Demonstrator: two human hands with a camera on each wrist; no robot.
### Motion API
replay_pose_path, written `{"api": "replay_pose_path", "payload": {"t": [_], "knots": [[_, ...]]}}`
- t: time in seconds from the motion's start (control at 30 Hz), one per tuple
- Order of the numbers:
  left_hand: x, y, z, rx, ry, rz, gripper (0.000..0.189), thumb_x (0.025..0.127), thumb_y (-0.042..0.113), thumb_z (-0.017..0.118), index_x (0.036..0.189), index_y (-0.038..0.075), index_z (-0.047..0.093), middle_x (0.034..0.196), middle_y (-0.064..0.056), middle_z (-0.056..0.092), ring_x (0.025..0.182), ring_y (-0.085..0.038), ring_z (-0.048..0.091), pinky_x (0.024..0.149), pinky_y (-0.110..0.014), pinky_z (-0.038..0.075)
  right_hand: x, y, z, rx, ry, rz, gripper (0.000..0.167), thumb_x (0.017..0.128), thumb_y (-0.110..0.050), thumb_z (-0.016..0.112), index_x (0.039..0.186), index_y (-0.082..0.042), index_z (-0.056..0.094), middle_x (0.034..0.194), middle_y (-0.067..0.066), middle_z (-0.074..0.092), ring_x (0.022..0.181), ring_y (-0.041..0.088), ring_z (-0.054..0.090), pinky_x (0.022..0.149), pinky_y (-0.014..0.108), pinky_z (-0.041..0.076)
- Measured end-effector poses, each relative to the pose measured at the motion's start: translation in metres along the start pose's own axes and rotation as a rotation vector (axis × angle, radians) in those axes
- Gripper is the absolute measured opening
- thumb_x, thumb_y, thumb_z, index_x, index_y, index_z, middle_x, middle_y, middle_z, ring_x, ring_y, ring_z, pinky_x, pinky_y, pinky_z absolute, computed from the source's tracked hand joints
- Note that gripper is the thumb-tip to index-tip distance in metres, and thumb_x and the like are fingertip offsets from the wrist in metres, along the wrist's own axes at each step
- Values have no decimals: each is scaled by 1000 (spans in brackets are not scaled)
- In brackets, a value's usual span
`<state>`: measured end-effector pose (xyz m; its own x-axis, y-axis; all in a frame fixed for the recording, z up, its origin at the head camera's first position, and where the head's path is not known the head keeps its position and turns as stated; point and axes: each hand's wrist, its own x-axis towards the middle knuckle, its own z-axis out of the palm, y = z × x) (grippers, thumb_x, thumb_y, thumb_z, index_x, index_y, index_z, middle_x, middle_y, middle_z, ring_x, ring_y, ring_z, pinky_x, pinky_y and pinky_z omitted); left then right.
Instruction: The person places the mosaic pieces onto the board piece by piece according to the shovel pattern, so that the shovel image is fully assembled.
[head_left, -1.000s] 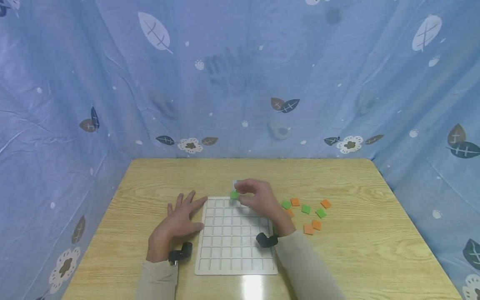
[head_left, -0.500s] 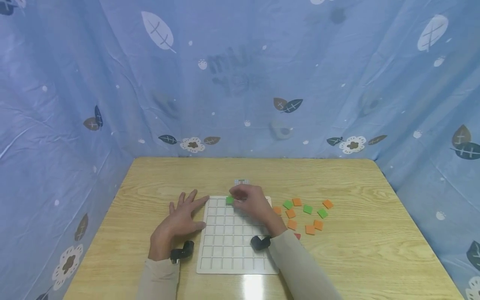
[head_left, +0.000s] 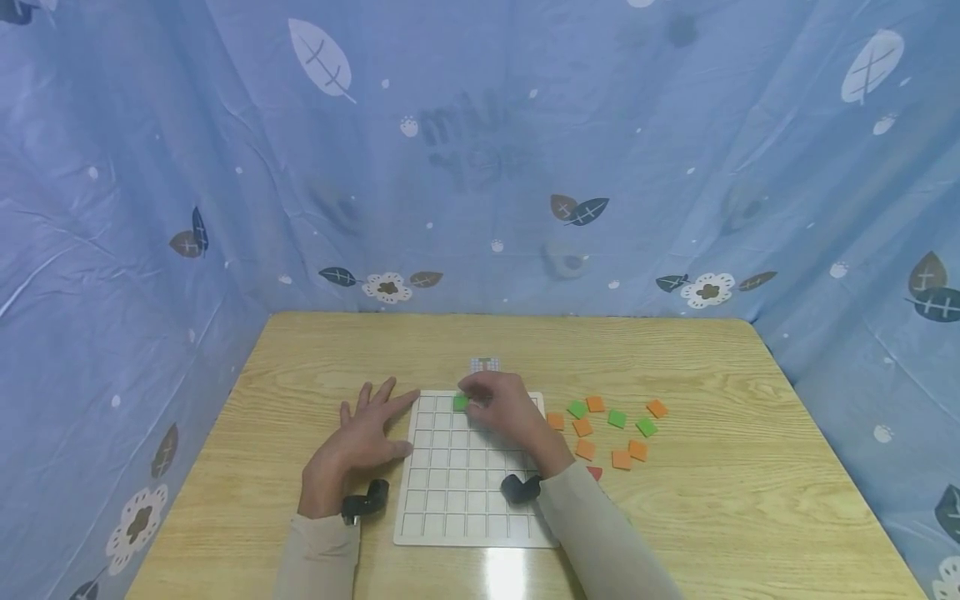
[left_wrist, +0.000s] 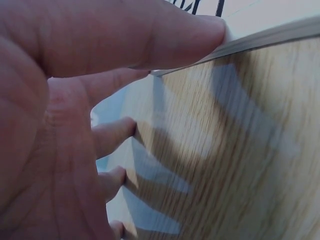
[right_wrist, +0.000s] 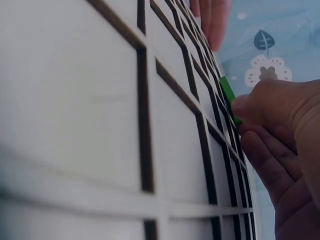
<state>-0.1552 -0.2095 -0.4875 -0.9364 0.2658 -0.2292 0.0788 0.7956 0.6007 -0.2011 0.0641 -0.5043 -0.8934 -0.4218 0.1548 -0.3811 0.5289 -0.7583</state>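
A white grid board (head_left: 435, 504) lies flat on the table, divided into square cells. My right hand (head_left: 504, 406) is over its far row, pinching a green square tile (head_left: 460, 402) between thumb and fingertips. In the right wrist view the green tile (right_wrist: 228, 97) sits tilted at a far-row cell, with the thumb against it. My left hand (head_left: 360, 437) rests at the board's left side, fingers spread. Its thumb (left_wrist: 200, 37) touches the board's edge in the left wrist view, while the other fingertips stand on the wood.
Several loose orange tiles (head_left: 621, 459) and green tiles (head_left: 617, 418) are scattered right of the board. A red piece (head_left: 594, 472) shows partly beside the right sleeve. Behind the board lies a small printed card (head_left: 484, 364), partly covered by the right hand. Blue curtain (head_left: 480, 167) surrounds the wooden table.
From just beyond the board's far edge, my right hand has brought the green tile nearer and slightly left, onto the far row. The left hand stays at the board's side.
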Motion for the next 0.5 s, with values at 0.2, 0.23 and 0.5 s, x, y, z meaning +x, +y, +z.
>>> {"api": "replay_pose_path", "payload": {"t": [0.2, 0.23, 0.5], "knots": [[0, 1, -1, 3, 5, -3, 88, 88, 20, 86, 167, 24, 48, 183, -23, 14, 166, -58, -5, 122, -88, -9, 1, -2, 2, -67, -7, -5, 36, 92, -1, 78, 127, -6, 79, 121, 7, 82, 111, 22, 77, 99, 40, 64], [1, 1, -1, 2, 5, -2, 88, 88, 20, 86, 167, 24, 48, 183, -24, 14, 166, -59, -5, 122, -88, -9, 2, -2, 2, -79, -8, -5, 36, 92, -1, 78, 127, -7, 79, 122, 7, 82, 112, 22, 77, 99, 39, 64], [0, 1, -1, -7, 5, -1, 88, 87, 18, 86, 167, 23, 49, 183, -24, 14, 166, -59, -4, 122, -88, -9, 0, -1, 2, -82, -6, -11, 38, 93, -3, 78, 131, -8, 78, 128, 6, 81, 118, 23, 77, 103, 42, 63]]}}
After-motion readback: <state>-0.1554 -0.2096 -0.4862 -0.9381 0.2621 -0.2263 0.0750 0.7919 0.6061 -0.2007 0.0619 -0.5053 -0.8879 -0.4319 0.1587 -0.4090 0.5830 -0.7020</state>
